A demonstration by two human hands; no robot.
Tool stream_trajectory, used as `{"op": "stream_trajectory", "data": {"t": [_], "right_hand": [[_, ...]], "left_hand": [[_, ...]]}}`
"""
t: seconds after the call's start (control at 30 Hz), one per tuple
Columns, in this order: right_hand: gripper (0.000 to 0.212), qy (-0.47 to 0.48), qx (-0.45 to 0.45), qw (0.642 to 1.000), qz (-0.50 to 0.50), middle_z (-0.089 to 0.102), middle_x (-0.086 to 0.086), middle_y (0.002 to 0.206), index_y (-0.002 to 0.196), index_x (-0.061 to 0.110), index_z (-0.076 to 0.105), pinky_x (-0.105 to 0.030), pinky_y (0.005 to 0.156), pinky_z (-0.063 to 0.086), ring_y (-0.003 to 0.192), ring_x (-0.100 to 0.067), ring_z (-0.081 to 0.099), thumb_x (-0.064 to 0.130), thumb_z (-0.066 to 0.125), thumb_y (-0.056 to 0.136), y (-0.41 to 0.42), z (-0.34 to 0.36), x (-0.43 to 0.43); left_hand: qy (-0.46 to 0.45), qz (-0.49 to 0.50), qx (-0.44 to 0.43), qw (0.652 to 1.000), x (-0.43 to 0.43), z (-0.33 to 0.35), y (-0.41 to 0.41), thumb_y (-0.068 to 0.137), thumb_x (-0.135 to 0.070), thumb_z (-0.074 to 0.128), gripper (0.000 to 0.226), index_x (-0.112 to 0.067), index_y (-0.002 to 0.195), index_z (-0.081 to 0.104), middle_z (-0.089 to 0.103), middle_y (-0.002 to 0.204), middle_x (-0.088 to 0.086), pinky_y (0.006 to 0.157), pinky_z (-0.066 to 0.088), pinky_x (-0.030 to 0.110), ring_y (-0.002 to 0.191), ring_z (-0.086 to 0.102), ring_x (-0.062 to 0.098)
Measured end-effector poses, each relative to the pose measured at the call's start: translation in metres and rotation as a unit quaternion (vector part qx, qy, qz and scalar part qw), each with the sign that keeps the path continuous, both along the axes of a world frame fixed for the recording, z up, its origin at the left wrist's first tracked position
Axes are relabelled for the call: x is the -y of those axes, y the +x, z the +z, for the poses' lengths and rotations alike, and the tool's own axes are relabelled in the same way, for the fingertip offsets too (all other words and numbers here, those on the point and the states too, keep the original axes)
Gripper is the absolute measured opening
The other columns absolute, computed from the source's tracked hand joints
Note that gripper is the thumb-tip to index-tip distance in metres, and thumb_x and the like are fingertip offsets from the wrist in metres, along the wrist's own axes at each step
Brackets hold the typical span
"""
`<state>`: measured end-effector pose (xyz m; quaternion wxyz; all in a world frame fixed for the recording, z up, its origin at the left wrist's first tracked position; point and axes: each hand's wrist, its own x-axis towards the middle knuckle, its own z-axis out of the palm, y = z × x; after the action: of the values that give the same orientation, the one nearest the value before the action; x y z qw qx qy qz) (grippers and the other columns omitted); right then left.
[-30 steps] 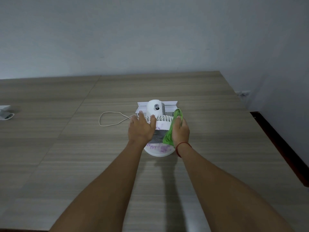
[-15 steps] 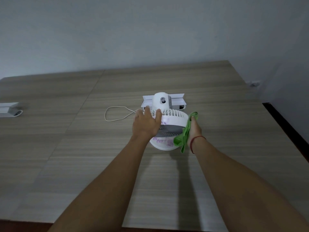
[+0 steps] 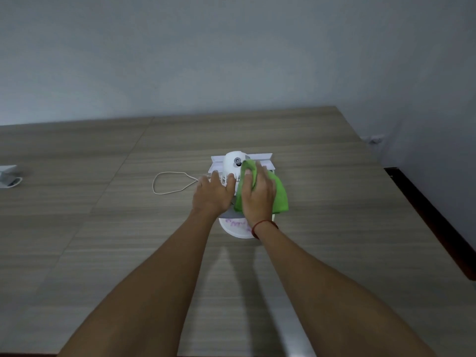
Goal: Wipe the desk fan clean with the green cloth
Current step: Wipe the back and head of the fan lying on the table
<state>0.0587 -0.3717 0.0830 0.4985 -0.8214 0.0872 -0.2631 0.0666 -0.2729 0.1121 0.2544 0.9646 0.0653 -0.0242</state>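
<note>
**Cloth now on top of fan, wipe mid-way**

Right hand [image 3: 257, 197] has swung in from the fan's right side and now lies flat on top w/ the cloth [image 3: 279, 194] under it; half a sec ago it was off the rim, cloth hanging bunched. Left hand [image 3: 212, 193] hasn't shifted, still bracing.

Fan [image 3: 235, 228] sits tipped face-up on the table [image 3: 103, 228], directly under both hands. Right hand: fingers together and pressed down on the cloth, fingertips up near the motor housing [image 3: 231, 162]; cloth spreads out past the hand's right edge, covering that side of the grille. Left hand: fingers slightly spread, palm down on the grille's left part, just beside the right hand, touching or nearly so — can't tell which.

Outward: white base [image 3: 262, 161] just beyond the fingertips. Cord [image 3: 167, 182] loops away left of the left hand. Small white object [image 3: 7, 175] well off to the left, near the table's edge.

Progress, as a judgement: mid-task. Right side and top are getting attention now. Purple marks [image 3: 237, 224] show on the near rim, below the wrists, so that patch looks undone; area under the left hand and the base prob. left too.
</note>
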Motion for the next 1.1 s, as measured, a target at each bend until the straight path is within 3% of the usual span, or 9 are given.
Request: {"op": "stream_trajectory", "data": {"t": [0.13, 0.27, 0.4, 0.5, 0.63, 0.83, 0.9, 0.97, 1.1], "right_hand": [[0.058, 0.131, -0.04, 0.989, -0.062, 0.069, -0.018, 0.103, 0.108, 0.005, 0.063, -0.043, 0.088, 0.051, 0.098, -0.035, 0.063, 0.047, 0.027, 0.091, 0.006, -0.009, 0.019], [0.044, 0.309, -0.186, 0.931, -0.059, 0.063, -0.013, 0.092, 0.108, 0.006, 0.061, -0.038, 0.08, 0.056, 0.09, -0.034, 0.066, 0.04, 0.035, 0.097, 0.017, -0.021, 0.048], [0.047, 0.458, -0.263, 0.849, -0.014, 0.058, -0.006, 0.074, 0.117, 0.004, 0.058, -0.024, 0.051, 0.047, 0.059, -0.019, 0.057, 0.041, 0.037, 0.097, 0.013, -0.041, 0.062], [0.045, 0.49, -0.251, 0.835, -0.027, 0.056, -0.005, 0.069, 0.115, 0.002, 0.058, -0.02, 0.045, 0.045, 0.055, -0.017, 0.054, 0.038, 0.036, 0.099, 0.004, -0.041, 0.056], [0.039, 0.422, -0.206, 0.882, -0.051, 0.053, -0.004, 0.071, 0.103, 0.009, 0.056, -0.03, 0.056, 0.052, 0.054, -0.019, 0.054, 0.04, 0.033, 0.098, 0.005, -0.02, 0.046], [0.052, 0.195, -0.101, 0.975, -0.023, 0.061, -0.015, 0.096, 0.102, 0.003, 0.059, -0.035, 0.084, 0.045, 0.09, -0.029, 0.057, 0.045, 0.029, 0.096, -0.005, 0.026, 0.015], [0.061, 0.15, -0.093, 0.984, 0.024, 0.057, -0.021, 0.127, 0.122, 0.005, 0.056, -0.046, 0.107, 0.037, 0.121, -0.035, 0.05, 0.049, 0.025, 0.094, -0.011, 0.035, 0.001], [0.054, 0.161, -0.109, 0.979, 0.069, 0.038, -0.016, 0.151, 0.14, 0.01, 0.044, -0.044, 0.119, 0.022, 0.141, -0.031, 0.031, 0.041, 0.025, 0.099, -0.016, 0.041, -0.003], [0.046, 0.208, -0.115, 0.968, 0.078, 0.057, -0.012, 0.136, 0.129, 0.011, 0.057, -0.032, 0.106, 0.038, 0.124, -0.025, 0.051, 0.031, 0.031, 0.096, -0.02, 0.04, 0.018]], "left_hand": [[0.007, 0.007, 0.014, 1.0, 0.0, -0.001, 0.0, 0.092, -0.057, 0.032, 0.065, -0.01, 0.135, 0.045, 0.051, 0.132, 0.026, 0.103, 0.04, 0.048, 0.124, 0.047, 0.042], [-0.013, 0.014, 0.034, 0.999, 0.002, -0.001, 0.002, 0.091, -0.056, 0.036, 0.062, -0.007, 0.124, 0.053, 0.056, 0.123, 0.027, 0.1, 0.044, 0.047, 0.118, 0.051, 0.042], [-0.014, 0.005, 0.041, 0.999, -0.002, 0.001, 0.004, 0.092, -0.054, 0.035, 0.062, -0.006, 0.127, 0.053, 0.056, 0.126, 0.025, 0.101, 0.043, 0.048, 0.12, 0.05, 0.042], [-0.021, -0.002, 0.046, 0.999, -0.003, -0.002, 0.002, 0.094, -0.051, 0.037, 0.058, -0.004, 0.124, 0.052, 0.055, 0.123, 0.026, 0.101, 0.042, 0.049, 0.119, 0.049, 0.043], [-0.037, -0.009, 0.026, 0.999, -0.004, -0.001, 0.001, 0.092, -0.054, 0.032, 0.063, -0.006, 0.128, 0.048, 0.052, 0.129, 0.026, 0.102, 0.041, 0.05, 0.122, 0.045, 0.044], [-0.033, -0.027, 0.003, 0.999, 0.007, 0.015, -0.006, 0.1, -0.043, 0.028, 0.058, -0.008, 0.147, 0.03, 0.032, 0.153, 0.019, 0.115, 0.026, 0.045, 0.139, 0.029, 0.04], [-0.076, -0.018, -0.009, 0.997, 0.002, 0.015, -0.003, 0.099, -0.046, 0.028, 0.06, -0.005, 0.141, 0.039, 0.043, 0.144, 0.022, 0.11, 0.032, 0.046, 0.133, 0.038, 0.041], [-0.131, -0.011, 0.01, 0.991, -0.005, 0.015, -0.002, 0.095, -0.051, 0.024, 0.066, 0.0, 0.126, 0.052, 0.055, 0.131, 0.025, 0.103, 0.038, 0.046, 0.124, 0.048, 0.041], [-0.141, 0.024, 0.164, 0.976, -0.003, 0.019, -0.018, 0.088, -0.051, 0.027, 0.063, -0.008, 0.111, 0.067, 0.067, 0.116, 0.016, 0.097, 0.044, 0.042, 0.113, 0.057, 0.033]]}}
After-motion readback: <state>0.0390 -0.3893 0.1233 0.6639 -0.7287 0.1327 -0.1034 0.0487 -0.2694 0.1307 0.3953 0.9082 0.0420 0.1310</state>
